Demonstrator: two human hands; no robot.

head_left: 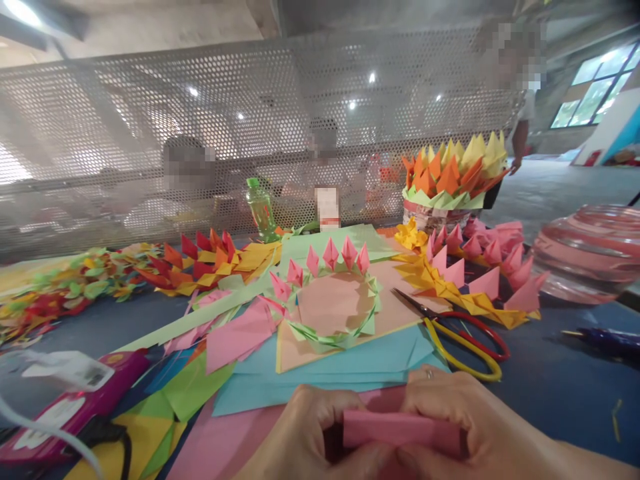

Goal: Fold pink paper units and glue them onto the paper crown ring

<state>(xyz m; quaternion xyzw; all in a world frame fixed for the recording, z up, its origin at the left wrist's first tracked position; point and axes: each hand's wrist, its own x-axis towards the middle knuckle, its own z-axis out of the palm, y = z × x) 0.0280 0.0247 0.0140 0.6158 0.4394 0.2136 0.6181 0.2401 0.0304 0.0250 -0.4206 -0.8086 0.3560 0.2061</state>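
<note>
At the bottom of the head view, a folded strip of pink paper (400, 429) is pinched between both hands. My left hand (310, 433) grips its left end, and my right hand (480, 413), with a ring on one finger, closes on the right end. Both thumbs press along its lower edge, which is partly hidden. Beneath lie sheets of pink paper (220, 433) and blue paper (320, 370). Farther off, a ring of folded green paper (333, 343) rests on a peach sheet (400, 280), with several pointed pink petals along its far side.
Scissors (465, 333) with red and yellow handles lie on the right, near a pen (607, 340) and a clear pink container (590, 257). A magenta power strip (85, 403) is at left. Behind stand a green bottle (261, 213), a paper-flower basket (440, 217) and a perforated screen (280, 100).
</note>
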